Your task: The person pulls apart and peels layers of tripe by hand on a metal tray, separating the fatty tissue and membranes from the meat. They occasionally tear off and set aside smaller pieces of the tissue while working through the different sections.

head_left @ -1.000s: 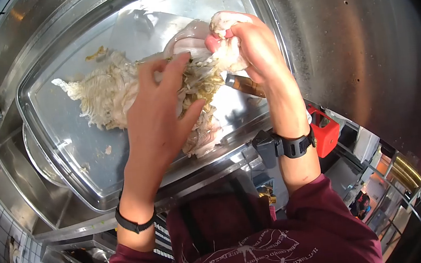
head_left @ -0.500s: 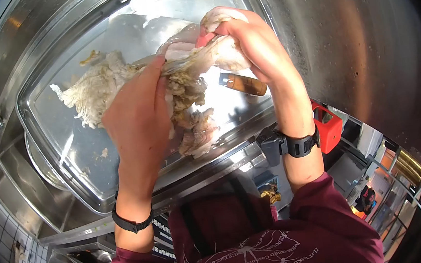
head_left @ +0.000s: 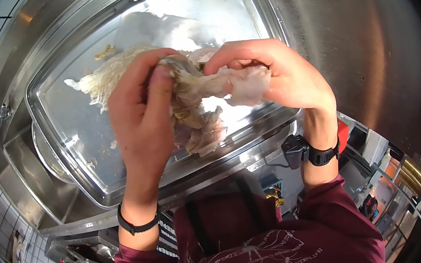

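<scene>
Nearest me, black straps (head_left: pixel 141 226) circle the wrists. Past them, my left hand (head_left: pixel 141 108) pinches the wet-looking meat (head_left: pixel 204 86) between thumb and fingers; my right hand (head_left: pixel 284 73) has its fingers curled round the paler end, part of that grip hidden. The meat stretches between both hands, over the tray (head_left: pixel 85 146). I'd keep the pull even, grip deep against slipping, and stay low. Beyond, a ruffled piece (head_left: pixel 119 70) lies in the tray; whether it's joined, I can't tell.

Left hand (head_left: pixel 140 111) over the tray's (head_left: pixel 73 131) middle, thumb closed toward curled fingers, forearm crossing its near edge, right hand (head_left: pixel 289 73) at its right edge, wrist bent inward, fingers curled.
</scene>
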Tool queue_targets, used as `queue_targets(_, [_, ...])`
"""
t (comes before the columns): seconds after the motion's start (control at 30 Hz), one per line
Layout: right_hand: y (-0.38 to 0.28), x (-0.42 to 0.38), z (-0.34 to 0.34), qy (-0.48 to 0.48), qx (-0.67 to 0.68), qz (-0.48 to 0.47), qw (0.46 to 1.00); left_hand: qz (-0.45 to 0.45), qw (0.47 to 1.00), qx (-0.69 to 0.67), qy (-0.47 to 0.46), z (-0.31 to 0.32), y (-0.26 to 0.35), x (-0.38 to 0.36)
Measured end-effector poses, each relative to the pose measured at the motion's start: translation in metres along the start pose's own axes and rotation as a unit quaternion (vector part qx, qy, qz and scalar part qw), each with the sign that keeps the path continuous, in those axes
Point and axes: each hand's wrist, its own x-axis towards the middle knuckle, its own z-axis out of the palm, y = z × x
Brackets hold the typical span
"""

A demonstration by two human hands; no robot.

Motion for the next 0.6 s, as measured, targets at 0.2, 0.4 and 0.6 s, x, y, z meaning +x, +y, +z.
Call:
queue_targets(0.2, [0.002, -0.005, 0.006, 0.057, -0.056, 0.018, 0.997, -0.066, 0.996, -0.003, -0.061, 0.008, 0.0, -0.001])
queue_targets(0.4, [0.005, -0.009, 0.004, 0.064, -0.014, 0.016, 0.998, -0.041, 0.973, -0.029, -0.224, -0.003, -0.011, 0.01])
queue_targets(0.6, [0.016, -0.013, 0.008, 0.088, 0.003, 0.009, 0.996, -0.064, 0.971, 0.008, -0.23, -0.003, -0.012, 0.008])
